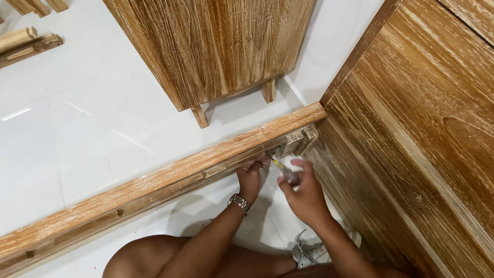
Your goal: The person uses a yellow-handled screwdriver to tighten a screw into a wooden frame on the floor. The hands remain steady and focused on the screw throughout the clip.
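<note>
My left hand point(250, 177), with a metal watch point(240, 203) on the wrist, reaches up under a long whitewashed wooden rail point(154, 183) and pinches something small at a metal hinge point(278, 151) near the rail's right end. My right hand point(304, 191) is closed around a screwdriver point(282, 167) with a yellow shaft, whose tip points up-left at the hinge. The rail meets a big wooden cabinet side point(411, 139) on the right, where a small wooden block point(298, 140) sits at the joint.
A second wooden cabinet point(216, 46) on short legs stands on the white tiled floor point(77, 128) beyond the rail. Wood offcuts point(25, 44) lie at the top left. My bare knee point(149, 257) and a sneaker point(314, 252) are at the bottom.
</note>
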